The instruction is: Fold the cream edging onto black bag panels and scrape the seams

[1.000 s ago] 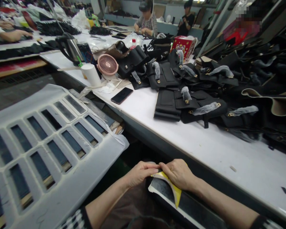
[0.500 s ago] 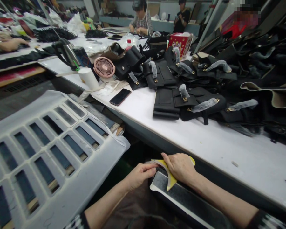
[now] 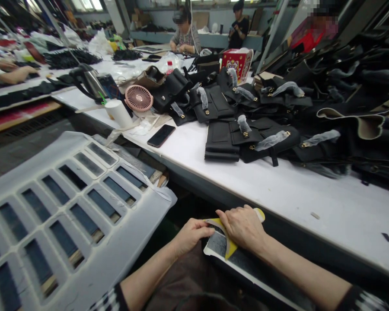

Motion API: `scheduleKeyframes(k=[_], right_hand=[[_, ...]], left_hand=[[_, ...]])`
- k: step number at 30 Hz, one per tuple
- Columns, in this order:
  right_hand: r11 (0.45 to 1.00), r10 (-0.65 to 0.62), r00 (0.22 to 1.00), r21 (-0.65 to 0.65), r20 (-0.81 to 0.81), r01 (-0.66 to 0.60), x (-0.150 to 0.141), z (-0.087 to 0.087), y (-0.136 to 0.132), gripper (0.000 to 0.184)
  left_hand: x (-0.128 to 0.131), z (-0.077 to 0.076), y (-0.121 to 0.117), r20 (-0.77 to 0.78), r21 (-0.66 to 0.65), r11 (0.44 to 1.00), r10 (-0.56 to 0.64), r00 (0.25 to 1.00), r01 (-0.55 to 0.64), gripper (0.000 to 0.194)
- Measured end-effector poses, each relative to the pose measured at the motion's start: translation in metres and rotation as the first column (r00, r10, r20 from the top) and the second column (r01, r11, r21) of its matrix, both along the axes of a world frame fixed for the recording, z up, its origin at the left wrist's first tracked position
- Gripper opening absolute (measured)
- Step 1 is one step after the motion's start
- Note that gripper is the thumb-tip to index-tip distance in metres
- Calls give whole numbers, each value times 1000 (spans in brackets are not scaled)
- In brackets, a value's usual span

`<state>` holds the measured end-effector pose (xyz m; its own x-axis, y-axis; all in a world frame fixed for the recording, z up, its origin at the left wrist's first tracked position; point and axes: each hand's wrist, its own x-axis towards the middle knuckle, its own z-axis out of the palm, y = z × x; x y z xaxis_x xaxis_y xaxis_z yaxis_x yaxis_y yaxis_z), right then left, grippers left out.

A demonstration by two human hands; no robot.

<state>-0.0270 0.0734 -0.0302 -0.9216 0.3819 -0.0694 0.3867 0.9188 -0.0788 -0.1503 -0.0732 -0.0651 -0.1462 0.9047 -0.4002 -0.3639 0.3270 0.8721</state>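
Note:
A yellow curved sheet [image 3: 231, 250] with a pale edge lies over one end of a long black panel [image 3: 256, 267] in front of my body. My right hand [image 3: 244, 226] is wrapped over the sheet, its thumb along the curved edge. Close by on the left, my left hand [image 3: 191, 235] pinches at the panel's end, touching the sheet's tip. What lies between those fingertips is hidden. A whitish strip runs along the panel's near edge, and a dark brown apron-like cloth [image 3: 178, 280] is below it.
The white table [image 3: 278, 190] holds black bags [image 3: 218, 140] with plastic-wrapped buckles, a phone [image 3: 161, 135], a pink fan [image 3: 138, 98], a white cup [image 3: 118, 113] and a kettle [image 3: 90, 82]. A grey slotted frame [image 3: 123, 242] stands at left. Several people work farther back.
The view has shifted slightly. My left fingers have moved a little along the panel's end; my right hand keeps its grip on the yellow sheet, its fingers slightly more bent.

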Motion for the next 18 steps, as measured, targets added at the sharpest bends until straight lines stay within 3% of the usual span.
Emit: scheduleKeyframes(k=[5,7,9,11,13,15,18], right_hand=[[999,19,999,-33,27,-18,0,3,0,58],[984,13,997,-180,79,2,3,11,7,44],[927,-37,989,-365,145,88,10,27,17,41],[769,-99,981,-612,168,183,24,49,28,47],[500,-148,980,-845,132,189,48,71,33,51],[253,-291,948,-946,126,204,77,86,28,49],[7,-569,804,-976,175,217,116,89,-3,44]], left_hand=[[6,-4,8,36,18,1000,25,999,-25,32],[7,0,11,28,21,999,27,999,-28,34],[7,3,10,12,-4,999,43,999,-43,42],[9,1,1,35,-49,995,88,995,-87,52],[12,-10,-14,121,-124,973,207,971,-192,56],[19,-27,-31,220,-255,918,361,906,-304,58],[38,-58,-47,333,-442,856,434,837,-268,66]])
